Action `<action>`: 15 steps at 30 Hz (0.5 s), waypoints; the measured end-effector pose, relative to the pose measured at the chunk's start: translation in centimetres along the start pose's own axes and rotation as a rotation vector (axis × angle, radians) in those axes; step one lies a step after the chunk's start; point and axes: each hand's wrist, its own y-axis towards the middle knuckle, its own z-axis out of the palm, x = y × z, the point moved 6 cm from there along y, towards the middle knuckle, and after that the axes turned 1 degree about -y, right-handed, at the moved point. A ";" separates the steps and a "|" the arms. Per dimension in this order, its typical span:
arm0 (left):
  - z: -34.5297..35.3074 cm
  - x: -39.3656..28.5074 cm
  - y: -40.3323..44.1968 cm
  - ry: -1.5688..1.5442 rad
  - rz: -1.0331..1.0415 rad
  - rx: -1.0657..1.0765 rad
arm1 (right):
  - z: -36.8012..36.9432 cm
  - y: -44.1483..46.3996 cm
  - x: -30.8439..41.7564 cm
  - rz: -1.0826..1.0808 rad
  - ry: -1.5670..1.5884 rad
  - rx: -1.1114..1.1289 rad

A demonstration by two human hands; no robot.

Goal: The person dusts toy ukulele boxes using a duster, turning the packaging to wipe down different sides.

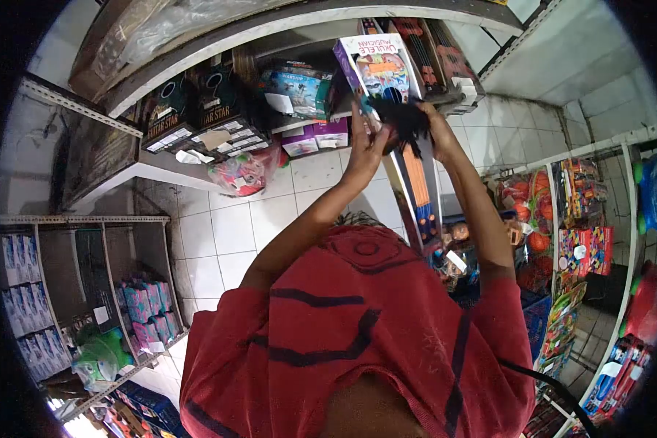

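Head view: we note both hands at upper centre, raised to a black fluffy bundle [405, 120] in front of the lower part of a white-and-purple box [376, 64] lettered "UKULELE MUSICIAN", printed upside down to us. Left hand [366, 142]: at the bundle's left side, fingers pointing up, thumb side toward the bundle; we cannot tell how firmly it closes or on what. Right hand [438, 130]: at the bundle's right edge, fingers bent in and partly hidden by the dark strands; whether they pinch, we cannot tell. Below the bundle, a long narrow box with orange strips [417, 182] runs down toward the red shirt [387, 328]. Right of the ukulele box, small stringed instruments [418, 55] lie on the shelf. To its left, a teal package [299, 91], with purple boxes [314, 137] lower down; farther left, dark boxes [219, 109] marked "GUITAR STAR". Near them, a pink plastic-wrapped bundle [239, 175].
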 end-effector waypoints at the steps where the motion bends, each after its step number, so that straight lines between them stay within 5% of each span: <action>1: -0.1 2.0 -0.4 0.058 0.061 0.017 | 0.3 0.2 -0.1 -0.003 0.013 -0.001; 4: -0.2 4.4 -2.0 0.082 0.036 0.093 | 0.9 0.8 -0.9 -0.021 0.067 -0.078; 7: -0.6 3.3 -3.5 -0.046 -0.337 0.142 | 0.8 1.9 -2.7 0.037 0.070 -0.111; 15: -3.2 6.1 -3.1 -0.129 -0.338 0.155 | 1.2 0.5 -4.5 -0.022 0.048 -0.173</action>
